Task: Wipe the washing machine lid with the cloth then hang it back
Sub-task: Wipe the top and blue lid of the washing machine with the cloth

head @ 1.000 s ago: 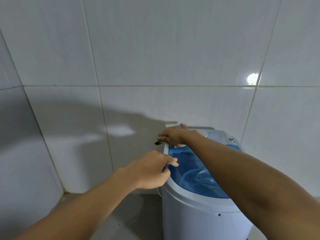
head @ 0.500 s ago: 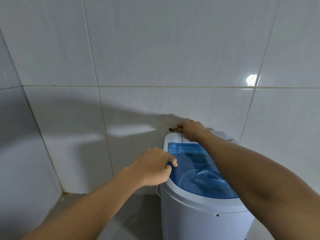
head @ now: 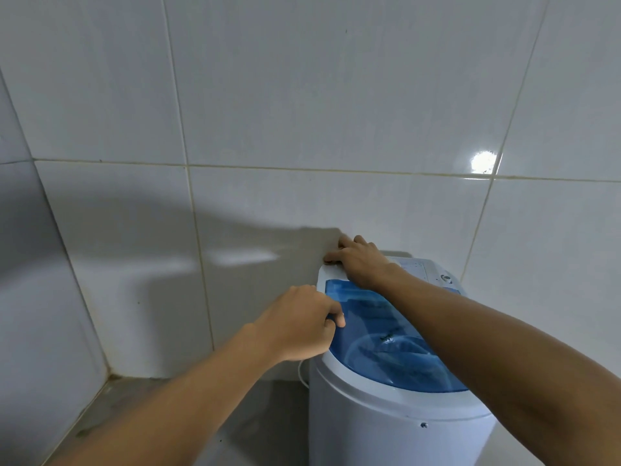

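The white washing machine [head: 386, 432] stands against the tiled wall, and its translucent blue lid [head: 376, 327] lies flat and closed. My right hand [head: 361, 264] presses down on the white back-left corner of the top, palm down. Only a dark sliver of the cloth [head: 331, 262] shows under its fingertips; the rest is hidden beneath the hand. My left hand [head: 299, 322] sits at the lid's left edge with fingers curled, thumb and forefinger pinching the rim.
A control panel [head: 425, 268] with a knob lies behind the lid, right of my right hand. White wall tiles [head: 302, 95] rise directly behind the machine. A side wall meets them at a corner [head: 111, 375] on the left, above a grey floor.
My right hand slid with the cloth from the lid's left edge back and rightwards to the rear corner by the wall. The cloth is now almost fully covered. My left hand stayed put.
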